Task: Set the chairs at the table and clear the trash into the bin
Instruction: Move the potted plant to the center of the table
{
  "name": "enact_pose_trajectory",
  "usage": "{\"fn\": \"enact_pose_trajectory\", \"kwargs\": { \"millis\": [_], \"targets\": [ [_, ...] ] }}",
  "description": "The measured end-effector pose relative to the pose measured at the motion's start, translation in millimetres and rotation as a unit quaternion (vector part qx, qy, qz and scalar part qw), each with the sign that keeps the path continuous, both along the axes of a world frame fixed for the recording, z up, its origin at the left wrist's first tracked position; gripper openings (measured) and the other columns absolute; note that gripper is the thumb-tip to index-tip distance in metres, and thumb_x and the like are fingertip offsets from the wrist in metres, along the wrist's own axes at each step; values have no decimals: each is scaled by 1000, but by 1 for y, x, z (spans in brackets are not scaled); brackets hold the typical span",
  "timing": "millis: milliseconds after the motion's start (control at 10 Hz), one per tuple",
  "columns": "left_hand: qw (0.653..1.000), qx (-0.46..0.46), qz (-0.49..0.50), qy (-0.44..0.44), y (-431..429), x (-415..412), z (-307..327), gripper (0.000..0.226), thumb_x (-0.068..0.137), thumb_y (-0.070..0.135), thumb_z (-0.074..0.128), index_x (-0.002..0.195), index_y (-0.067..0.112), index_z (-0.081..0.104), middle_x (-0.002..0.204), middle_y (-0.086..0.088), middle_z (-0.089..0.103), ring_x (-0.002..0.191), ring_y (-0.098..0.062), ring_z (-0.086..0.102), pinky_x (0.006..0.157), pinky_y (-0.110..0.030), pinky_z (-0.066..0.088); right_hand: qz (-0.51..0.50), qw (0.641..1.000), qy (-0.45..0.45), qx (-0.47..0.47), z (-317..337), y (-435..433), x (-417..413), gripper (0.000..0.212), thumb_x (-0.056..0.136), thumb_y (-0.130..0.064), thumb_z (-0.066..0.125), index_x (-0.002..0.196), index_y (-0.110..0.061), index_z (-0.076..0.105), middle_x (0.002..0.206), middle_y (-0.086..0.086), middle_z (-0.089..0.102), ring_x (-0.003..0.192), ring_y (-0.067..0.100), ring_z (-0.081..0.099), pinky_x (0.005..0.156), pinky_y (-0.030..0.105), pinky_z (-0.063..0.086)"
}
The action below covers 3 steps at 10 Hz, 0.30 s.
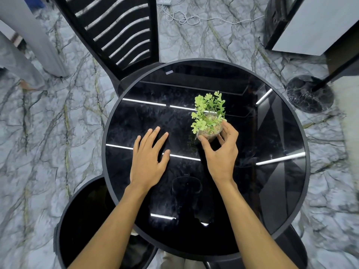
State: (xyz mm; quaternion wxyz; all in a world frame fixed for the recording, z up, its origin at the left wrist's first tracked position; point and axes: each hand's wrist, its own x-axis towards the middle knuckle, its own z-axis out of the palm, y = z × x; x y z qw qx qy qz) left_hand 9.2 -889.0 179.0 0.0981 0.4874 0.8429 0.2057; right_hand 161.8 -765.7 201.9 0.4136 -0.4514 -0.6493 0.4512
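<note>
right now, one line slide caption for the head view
Right hand grips a small potted plant on the round black table; left hand rests flat beside it.

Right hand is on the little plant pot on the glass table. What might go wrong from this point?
1. The right hand pinches the small clear pot of green leafy plant with fingertips only; it might slip or tip and spill its pebbles.
2. The round black glass tabletop is glossy; setting the pot down hard may scratch it.
3. The left hand lies flat on the glass, likely leaving smudges.
</note>
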Motion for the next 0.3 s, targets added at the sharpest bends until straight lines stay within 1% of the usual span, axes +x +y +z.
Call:
{"fn": "enact_pose_trajectory", "kwargs": {
  "millis": [100,200,300],
  "targets": [
    [1000,-9,2,2,-2,1,0,50,99,40,41,147,28,40,160,5,28,151,-12,13,123,-37,1,-10,1000,1,1,3,-1,1,66,80,-15,80,129,-30,41,126,-24,51,123,-4,51,106,24,44],
    [1000,-1,-5,-12,1,1,2,51,98,41,40,148,29,39,160,5,26,151,-11,12,123,-39,1,10,1000,-11,-14,7,-5,0,66,78,-15,81,131,-23,42,127,-24,50,124,-4,50,108,27,43],
    [999,16,0,-52,-7,0,13,54,97,41,42,149,29,36,161,7,23,151,-10,10,124,-42,5,-14,999,-4,-39,17,-7,18,76,79,-18,81,141,-17,36,139,-16,47,130,1,47,110,32,42]
  ]
}}
